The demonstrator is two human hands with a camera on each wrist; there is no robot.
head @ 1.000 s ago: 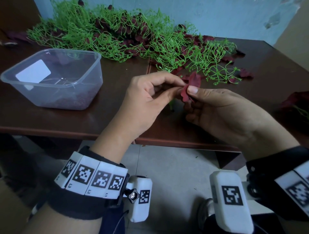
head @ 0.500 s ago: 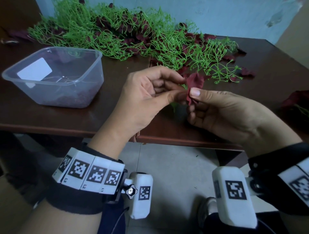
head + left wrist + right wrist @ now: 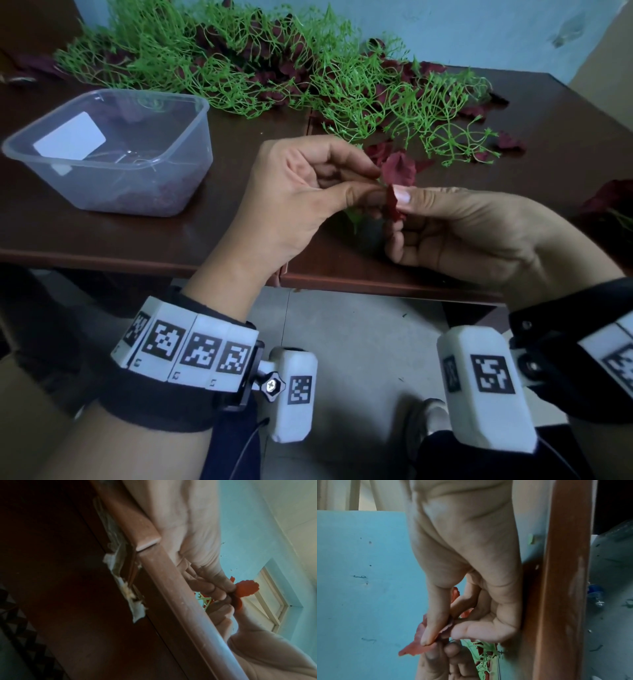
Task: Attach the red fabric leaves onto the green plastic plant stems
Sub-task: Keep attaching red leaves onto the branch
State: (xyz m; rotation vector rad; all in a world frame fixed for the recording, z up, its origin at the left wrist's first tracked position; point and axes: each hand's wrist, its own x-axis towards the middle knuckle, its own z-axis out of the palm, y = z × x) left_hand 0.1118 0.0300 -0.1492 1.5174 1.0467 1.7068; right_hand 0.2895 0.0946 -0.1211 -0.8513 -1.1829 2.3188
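Note:
Both hands meet above the table's front edge. My left hand (image 3: 363, 186) pinches a thin green stem (image 3: 205, 602) between thumb and fingers; most of the stem is hidden behind the fingers. My right hand (image 3: 397, 202) pinches a red fabric leaf (image 3: 394, 205) at the stem's tip with thumb and forefinger. A second red leaf (image 3: 399, 168) stands up just behind the fingertips. From the right wrist view the red leaf (image 3: 419, 642) pokes out under the thumb. A big heap of green plastic stems (image 3: 274, 78) mixed with dark red leaves lies along the table's back.
A clear plastic tub (image 3: 113, 154) with dark red leaves at its bottom stands at the left on the dark brown table (image 3: 565, 144). Loose red leaves (image 3: 510, 140) lie at the right, and more foliage (image 3: 613, 202) at the right edge. Grey floor shows below the table edge.
Both hands have risen slightly and stayed together. The right thumb has slid the red leaf closer against the left fingertips, and the leaf now stands more edge-on.

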